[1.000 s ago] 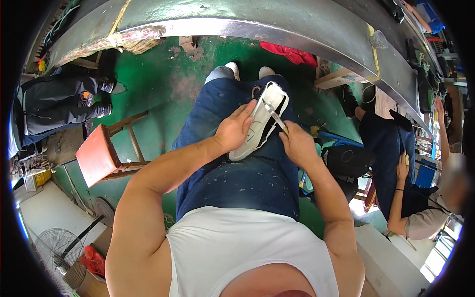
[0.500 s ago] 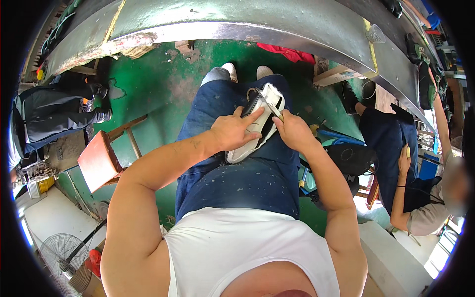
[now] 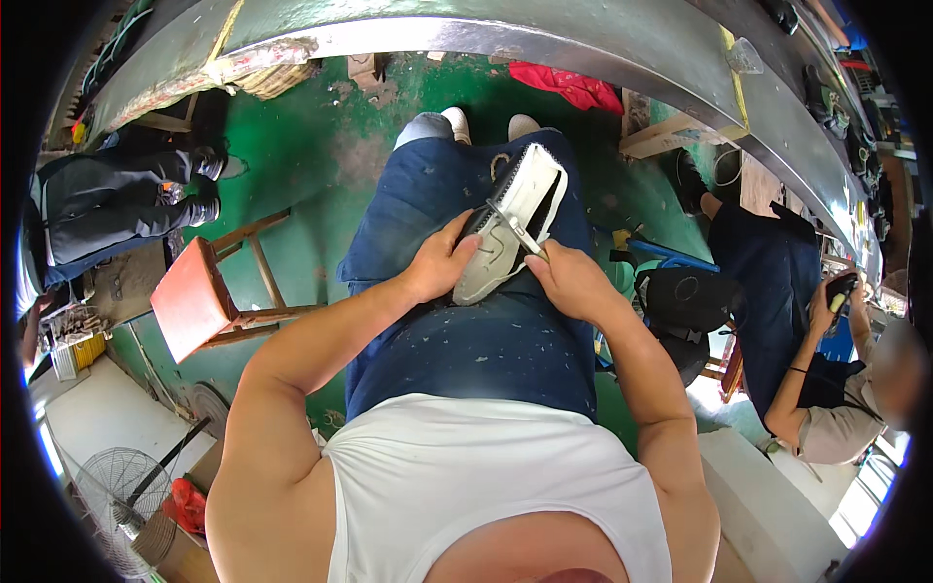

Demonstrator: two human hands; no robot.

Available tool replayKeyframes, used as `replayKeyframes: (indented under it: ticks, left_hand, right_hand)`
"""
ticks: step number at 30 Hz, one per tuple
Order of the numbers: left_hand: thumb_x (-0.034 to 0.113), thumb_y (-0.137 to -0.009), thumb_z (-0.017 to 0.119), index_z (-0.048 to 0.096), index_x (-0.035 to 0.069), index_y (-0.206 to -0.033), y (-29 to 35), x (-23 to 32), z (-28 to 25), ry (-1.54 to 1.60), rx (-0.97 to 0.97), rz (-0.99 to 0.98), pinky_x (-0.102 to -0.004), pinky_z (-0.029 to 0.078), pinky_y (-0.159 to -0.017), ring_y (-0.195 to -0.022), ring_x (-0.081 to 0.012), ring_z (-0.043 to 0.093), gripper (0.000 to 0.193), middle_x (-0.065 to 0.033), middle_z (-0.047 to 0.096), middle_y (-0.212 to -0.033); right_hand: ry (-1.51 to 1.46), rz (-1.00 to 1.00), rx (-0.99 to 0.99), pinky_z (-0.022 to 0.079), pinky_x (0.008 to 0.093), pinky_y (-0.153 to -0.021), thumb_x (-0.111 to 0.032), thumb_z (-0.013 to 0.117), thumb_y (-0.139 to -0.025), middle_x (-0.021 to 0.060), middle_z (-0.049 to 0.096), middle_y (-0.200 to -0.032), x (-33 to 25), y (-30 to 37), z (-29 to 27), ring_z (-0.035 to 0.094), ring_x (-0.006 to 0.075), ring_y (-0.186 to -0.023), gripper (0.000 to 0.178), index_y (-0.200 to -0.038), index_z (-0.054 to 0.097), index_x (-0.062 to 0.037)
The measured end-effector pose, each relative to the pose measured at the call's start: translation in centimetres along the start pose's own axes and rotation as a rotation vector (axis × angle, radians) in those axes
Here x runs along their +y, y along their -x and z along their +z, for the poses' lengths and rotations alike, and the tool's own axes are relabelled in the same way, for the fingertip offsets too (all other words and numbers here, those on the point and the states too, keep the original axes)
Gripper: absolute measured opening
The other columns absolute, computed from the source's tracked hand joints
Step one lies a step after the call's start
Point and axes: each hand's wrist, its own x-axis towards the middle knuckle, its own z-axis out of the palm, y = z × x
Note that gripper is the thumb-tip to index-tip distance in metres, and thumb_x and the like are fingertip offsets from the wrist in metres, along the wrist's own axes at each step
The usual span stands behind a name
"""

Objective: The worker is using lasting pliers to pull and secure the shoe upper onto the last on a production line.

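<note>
Through the head camera I see the shoe upper [image 3: 496,255] lying on the dark blue apron [image 3: 476,355], about the middle of it, over the lap. Its long axis slants: the grey, rounded end points back toward the apron's waist, and the white-lined end, trimmed with a dark zigzag edge, points away toward the knees, leaning right. Which end is toe and which is heel I can't tell from here.

The left hand [image 3: 439,267] grips the upper's left edge; its fingertips vanish at the black side, so I can't make out how far under they reach. The right hand [image 3: 573,279] is closed round the handle of a metal hand tool [image 3: 518,230], which crosses the upper aslant, its head up and to the left. The handle is mostly buried in the fist, and whether the head is a blade or pincers I can't say.

Left of the apron stands a red-seated stool [image 3: 190,301]; farther left are dark trousers [image 3: 126,194] on a person whose upper body is mostly cut off. Ahead of the apron runs a grey desk [image 3: 418,34]. Right of the apron I have a black bag [image 3: 685,296] and, farther out, a co-worker [image 3: 838,432], holding something dark, too small to identify.
</note>
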Motion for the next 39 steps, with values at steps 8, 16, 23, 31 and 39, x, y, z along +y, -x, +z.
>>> replayKeyframes:
  ticks: [8,16,23,31,39]
  left_hand:
    - [0.021,-0.081,0.076,0.024,0.001,-0.156,1.0,3.0,-1.9,-0.151,-0.196,0.006,-0.0373,0.041,-0.11,-0.13,-0.0363,0.054,0.093,-0.0294,0.052,-0.14]
    - [0.009,-0.075,0.074,0.038,0.002,-0.148,0.5,12.1,-7.3,-0.622,-0.085,0.432,-0.0423,0.051,-0.096,-0.112,-0.0426,0.063,0.082,-0.0271,0.061,-0.128]
    - [-0.002,-0.072,0.085,0.046,0.006,-0.143,-3.1,19.1,-6.0,0.138,-0.091,0.571,-0.031,0.052,-0.092,-0.1,-0.0167,0.065,0.081,-0.0101,0.069,-0.111]
    - [0.051,-0.105,0.045,0.06,0.003,-0.129,-12.1,3.5,1.0,0.583,-0.042,-0.345,-0.0359,0.054,-0.088,-0.098,-0.0203,0.067,0.056,-0.0103,0.07,-0.112]
    - [0.044,-0.109,0.034,0.059,-0.001,-0.13,-10.9,1.1,2.9,0.459,-0.001,-0.152,-0.0329,0.047,-0.096,-0.104,-0.0203,0.062,0.056,-0.0143,0.067,-0.116]
  right_hand:
    - [0.055,-0.135,-0.081,0.052,0.0511,-0.08,-0.035,0.053,-0.101,0.0249,0.068,-0.095,-1.1,1.2,0.2,0.065,0.0452,-0.09,0.038,-0.112,0.059,0.0007]
    - [-0.697,-0.061,0.314,0.051,0.0305,-0.071,-0.026,0.056,-0.102,0.0077,0.067,-0.089,4.7,4.9,5.8,0.065,0.0151,-0.079,0.032,-0.119,0.057,0.0011]
    - [-0.885,0.028,0.426,0.049,0.0264,-0.068,-0.025,0.056,-0.101,0.0057,0.065,-0.095,4.9,5.5,6.2,0.06,0.0107,-0.077,0.036,-0.127,0.054,0.0007]
    - [-0.406,0.128,0.137,0.051,0.0435,-0.088,-0.014,0.061,-0.093,0.0248,0.068,-0.104,2.1,5.6,-1.2,0.065,0.0449,-0.1,0.04,-0.126,0.054,0.0088]
    - [0.031,-0.186,0.243,0.047,0.0491,-0.098,-0.017,0.062,-0.093,0.0373,0.06,-0.118,2.7,0.6,-3.4,0.059,0.0489,-0.112,0.051,-0.13,0.048,0.0151]
